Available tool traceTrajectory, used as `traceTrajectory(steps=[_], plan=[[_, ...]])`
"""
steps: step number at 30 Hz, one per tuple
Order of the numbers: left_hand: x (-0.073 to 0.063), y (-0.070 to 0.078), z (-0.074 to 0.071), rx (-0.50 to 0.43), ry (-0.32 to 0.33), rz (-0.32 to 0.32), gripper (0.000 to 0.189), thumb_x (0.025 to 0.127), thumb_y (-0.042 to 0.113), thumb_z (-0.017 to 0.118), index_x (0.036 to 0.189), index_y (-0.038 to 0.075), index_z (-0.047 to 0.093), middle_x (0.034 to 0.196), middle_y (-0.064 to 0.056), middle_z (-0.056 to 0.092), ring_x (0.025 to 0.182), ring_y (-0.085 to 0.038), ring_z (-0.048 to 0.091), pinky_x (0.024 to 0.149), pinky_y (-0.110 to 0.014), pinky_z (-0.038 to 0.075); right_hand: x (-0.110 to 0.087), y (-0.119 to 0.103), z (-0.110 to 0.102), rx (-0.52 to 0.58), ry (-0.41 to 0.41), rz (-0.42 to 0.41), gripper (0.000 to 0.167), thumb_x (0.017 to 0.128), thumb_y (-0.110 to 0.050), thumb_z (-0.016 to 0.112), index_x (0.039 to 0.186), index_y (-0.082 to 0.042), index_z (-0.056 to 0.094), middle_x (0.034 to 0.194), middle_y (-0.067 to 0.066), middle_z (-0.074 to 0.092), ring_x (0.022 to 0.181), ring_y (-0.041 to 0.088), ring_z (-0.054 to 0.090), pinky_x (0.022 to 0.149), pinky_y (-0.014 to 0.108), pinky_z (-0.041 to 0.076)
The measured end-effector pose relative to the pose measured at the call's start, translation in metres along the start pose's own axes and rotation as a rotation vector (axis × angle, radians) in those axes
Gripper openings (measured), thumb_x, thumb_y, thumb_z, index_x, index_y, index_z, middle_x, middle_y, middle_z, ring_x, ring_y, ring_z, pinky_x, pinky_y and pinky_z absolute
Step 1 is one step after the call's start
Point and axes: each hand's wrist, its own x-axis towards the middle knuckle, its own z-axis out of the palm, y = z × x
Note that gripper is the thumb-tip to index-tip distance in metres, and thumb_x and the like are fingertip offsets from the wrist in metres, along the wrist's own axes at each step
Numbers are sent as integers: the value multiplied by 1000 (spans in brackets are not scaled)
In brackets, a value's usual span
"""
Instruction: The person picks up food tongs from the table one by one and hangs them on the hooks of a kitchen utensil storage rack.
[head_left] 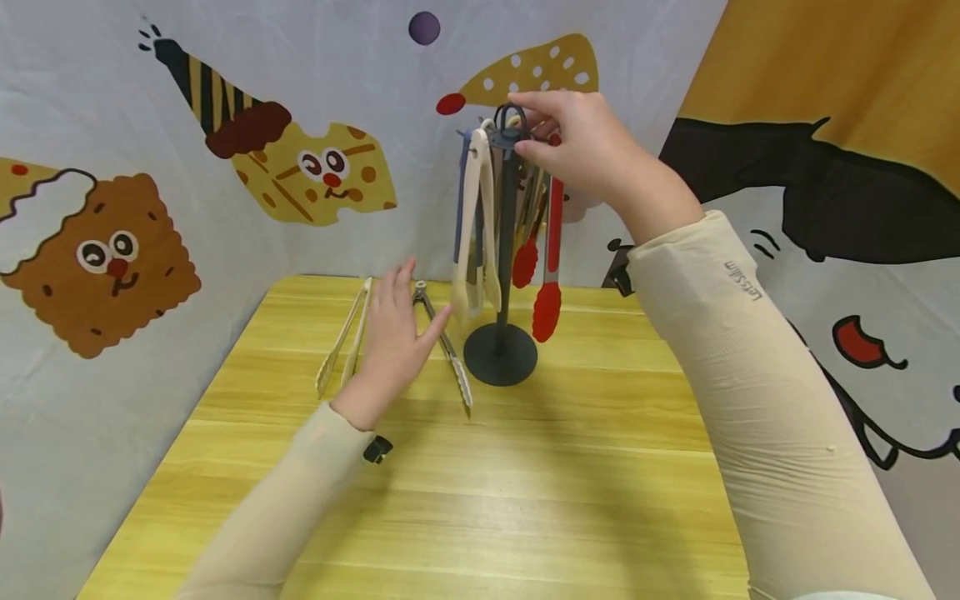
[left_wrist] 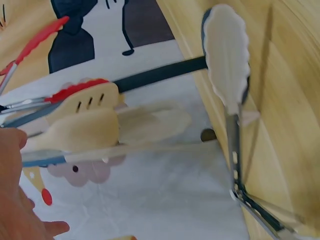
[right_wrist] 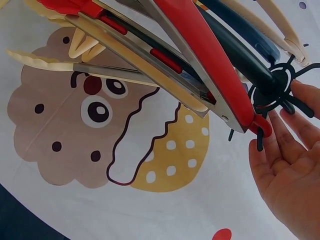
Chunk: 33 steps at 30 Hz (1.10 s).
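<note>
A black stand with a round base (head_left: 500, 357) and hooks at its top holds several hanging tongs. My right hand (head_left: 588, 146) grips the stand's hooked top, thumb on one side and fingers beneath the ring (right_wrist: 274, 87). Cream tongs (head_left: 469, 208) hang at the left, and red-handled tongs (head_left: 553, 233) with red tips hang beneath my right hand. My left hand (head_left: 388, 346) is in the air left of the stand, fingers spread, holding nothing. Behind it on the table lie cream tongs (head_left: 363, 310) and metal tongs (head_left: 452, 354) with pale scalloped tips, both spread apart.
The wood-grain table (head_left: 480, 500) reaches back to a wall cloth (head_left: 420, 233) printed with cartoon food. A small black object (head_left: 378, 449) shows beside my left sleeve. Another dark piece (head_left: 621, 275) shows near the right sleeve.
</note>
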Motion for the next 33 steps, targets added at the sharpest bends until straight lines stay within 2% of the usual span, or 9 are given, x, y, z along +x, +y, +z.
traceTrajectory(steps=[3, 5, 9, 13, 19, 22, 29, 33], plan=[[-2, -8, -2, 69, -84, -55, 87, 91, 61, 44, 154, 20, 0, 158, -15, 0, 144, -39, 0, 113, -60, 11, 0, 0, 0, -1, 0, 2, 57, 96, -29, 52, 149, -29, 30, 135, 4, 52, 122, 19, 50, 101, 36, 44], [-4, -14, -3, 123, -134, -90, 89, 91, 63, 42, 153, 22, -7, 158, -14, -10, 143, -39, -12, 112, -63, 7, 0, 1, 0, 0, -1, 5, 57, 96, -29, 52, 149, -30, 30, 135, 5, 52, 122, 19, 50, 101, 36, 44], [-5, -30, -3, 164, -191, -143, 90, 91, 61, 43, 151, 25, -14, 156, -13, -20, 140, -38, -24, 109, -67, 0, 0, 1, 0, 4, 0, 11, 57, 96, -30, 52, 149, -30, 30, 135, 7, 53, 122, 20, 50, 100, 37, 44], [-6, -51, -4, 188, -238, -191, 88, 91, 67, 35, 148, 28, -19, 152, -8, -31, 137, -37, -31, 105, -71, -5, 0, 1, 0, 5, 3, 7, 57, 96, -30, 51, 149, -30, 30, 135, 7, 53, 121, 20, 50, 100, 37, 44], [-7, -85, -5, 242, -287, -264, 89, 89, 71, 30, 146, 29, -25, 148, -8, -37, 134, -37, -35, 102, -74, -6, 0, 1, 0, 3, 4, 0, 56, 96, -30, 51, 149, -30, 30, 135, 7, 53, 121, 21, 50, 100, 37, 44], [-8, -98, -7, 243, -325, -313, 90, 90, 71, 30, 147, 26, -24, 149, -11, -35, 134, -41, -33, 101, -74, -6, 0, 1, 0, 11, 1, 3, 56, 96, -29, 52, 149, -30, 31, 135, 7, 52, 121, 21, 50, 100, 37, 45], [-13, -129, -11, 245, -426, -465, 101, 83, 80, 21, 148, 17, -22, 151, -23, -29, 135, -51, -25, 101, -76, 0, 1, 1, 1, 21, -4, 12, 56, 96, -29, 52, 148, -30, 31, 136, 6, 51, 121, 20, 50, 100, 36, 45], [-15, -142, -10, 231, -459, -515, 107, 81, 81, 28, 149, 13, -19, 150, -26, -27, 134, -54, -23, 99, -77, 3, 0, 1, 1, 22, 0, 8, 56, 96, -29, 52, 148, -30, 32, 136, 7, 51, 121, 20, 50, 99, 36, 45]])
